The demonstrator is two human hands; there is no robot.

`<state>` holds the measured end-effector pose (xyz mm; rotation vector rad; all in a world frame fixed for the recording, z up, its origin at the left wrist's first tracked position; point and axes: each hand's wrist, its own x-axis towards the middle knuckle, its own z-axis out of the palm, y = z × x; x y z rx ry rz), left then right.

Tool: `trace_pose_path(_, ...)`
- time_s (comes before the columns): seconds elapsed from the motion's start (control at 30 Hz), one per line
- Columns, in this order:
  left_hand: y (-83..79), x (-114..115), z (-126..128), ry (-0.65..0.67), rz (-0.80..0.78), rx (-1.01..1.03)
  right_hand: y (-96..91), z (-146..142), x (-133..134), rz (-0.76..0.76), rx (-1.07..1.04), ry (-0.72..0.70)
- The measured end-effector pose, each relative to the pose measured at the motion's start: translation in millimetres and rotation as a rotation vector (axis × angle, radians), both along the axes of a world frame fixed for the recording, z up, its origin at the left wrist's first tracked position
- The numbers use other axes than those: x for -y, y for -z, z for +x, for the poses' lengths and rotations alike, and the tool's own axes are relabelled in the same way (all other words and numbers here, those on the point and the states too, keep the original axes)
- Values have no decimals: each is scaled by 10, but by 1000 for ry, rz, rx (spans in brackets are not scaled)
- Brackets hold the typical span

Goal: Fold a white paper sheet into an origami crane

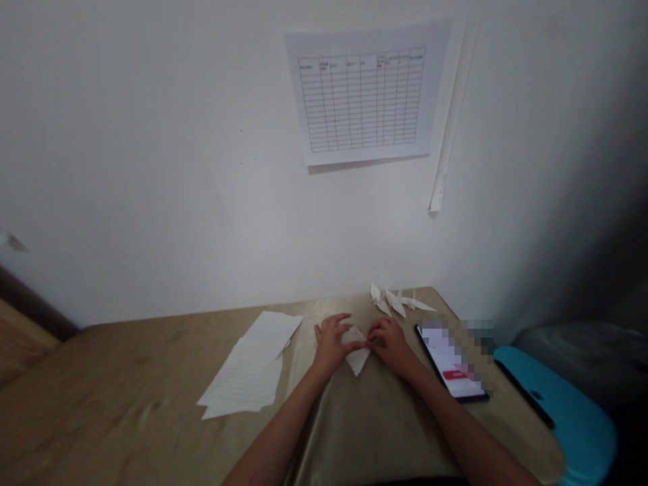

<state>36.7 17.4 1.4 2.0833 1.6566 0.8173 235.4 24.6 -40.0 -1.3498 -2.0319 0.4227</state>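
A small diamond of folded white paper (pixel 358 362) lies on the table between my two hands. My left hand (pixel 332 343) arches over its left side, fingers curved, with the thumb pressed on the paper near its right corner. At that same corner my right hand (pixel 389 341) pinches the edge with its thumb and fingertips bent inward. The two hands nearly meet there, and the fingers cover part of the paper. Just beyond my right hand sit several folded paper cranes (pixel 397 301), close together near the table's back edge.
Loose lined sheets (pixel 248 368) lie stacked left of my hands. A lit phone (pixel 450 361) rests to the right. Past the table's (pixel 136 405) right edge is a turquoise stool-like object (pixel 561 412). A printed chart (pixel 367 94) hangs on the wall behind.
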Motion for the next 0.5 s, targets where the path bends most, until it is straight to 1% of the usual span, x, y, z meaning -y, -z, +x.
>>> trace_pose_path(0.2,1,-1,15,6,-32,-3,-2,-7,3,23,15,-28)
trace_pose_path(0.4,64,-31,3,-20,10,34,23,-17,-13,82,-21,-23)
trace_pose_path(0.5,67,-34,4,-29,12,66,13,-25,1,94,-27,-29)
